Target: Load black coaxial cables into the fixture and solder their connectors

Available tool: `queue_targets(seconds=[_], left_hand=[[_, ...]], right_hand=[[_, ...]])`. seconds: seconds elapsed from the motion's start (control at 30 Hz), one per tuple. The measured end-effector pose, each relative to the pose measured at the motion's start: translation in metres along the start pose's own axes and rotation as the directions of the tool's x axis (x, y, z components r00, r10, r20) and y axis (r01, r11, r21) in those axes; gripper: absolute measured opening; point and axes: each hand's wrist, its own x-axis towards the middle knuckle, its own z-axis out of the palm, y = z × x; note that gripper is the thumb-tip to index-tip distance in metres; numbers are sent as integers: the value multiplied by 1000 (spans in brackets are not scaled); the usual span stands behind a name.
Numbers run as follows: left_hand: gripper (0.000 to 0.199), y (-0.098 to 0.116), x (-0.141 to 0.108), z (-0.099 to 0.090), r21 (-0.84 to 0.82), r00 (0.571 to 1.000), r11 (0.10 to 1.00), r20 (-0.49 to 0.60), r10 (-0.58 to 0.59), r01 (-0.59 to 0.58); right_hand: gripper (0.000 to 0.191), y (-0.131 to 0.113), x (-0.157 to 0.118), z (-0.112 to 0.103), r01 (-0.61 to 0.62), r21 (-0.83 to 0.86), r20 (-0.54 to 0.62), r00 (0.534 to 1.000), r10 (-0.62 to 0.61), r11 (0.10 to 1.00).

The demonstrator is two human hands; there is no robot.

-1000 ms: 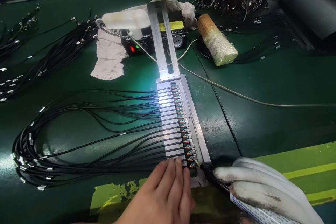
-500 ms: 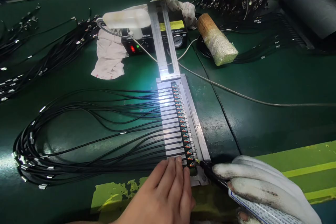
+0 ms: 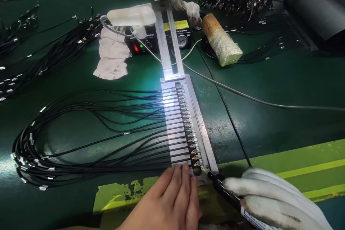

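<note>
A long metal fixture point(image 3: 176, 124) lies on the green bench, with several black cables point(image 3: 88, 133) clamped side by side in it, their ends in a row of small connectors point(image 3: 188, 129). My bare left hand point(image 3: 168, 201) rests flat, fingertips pressing on the near end of the fixture. My right hand point(image 3: 272, 199), in a soiled white glove, grips a black pen-like tool point(image 3: 223, 188). Its tip sits just right of the nearest connector at the fixture's near end.
A small lamp point(image 3: 132, 18) shines over the fixture in front of a black control box point(image 3: 159, 37) with a red light. White cloths point(image 3: 111, 55), a wrapped roll point(image 3: 222, 41) and more cable bundles point(image 3: 40, 57) lie behind. A thin cord point(image 3: 242, 95) crosses the bench to the right.
The view has shifted slightly, and the tool tip has drawn back a little from the last connector toward the fixture's near corner. My left hand stays pressed on the fixture.
</note>
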Motion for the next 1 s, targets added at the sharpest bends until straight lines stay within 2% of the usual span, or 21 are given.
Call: queue_targets(seconds=[0.1, 0.23, 0.7, 1.0], left_hand=[[26, 1, -2, -1, 8, 1000, 1000, 3, 0, 0], [25, 3, -3, 0, 9, 1000, 1000, -9, -6, 6], [26, 3, 0, 3, 1, 1000, 1000, 5, -6, 6], [26, 2, -2, -1, -7, 1000, 1000, 9, -11, 11]], right_hand=[[24, 2, 4, -1, 10, -39, 6, 1000, -10, 999], [25, 5, 5, 0, 51, -23, 13, 999, -51, 998], [27, 7, 8, -2, 81, -12, 14, 997, -81, 997], [25, 5, 2, -1, 37, -16, 13, 999, -37, 999]])
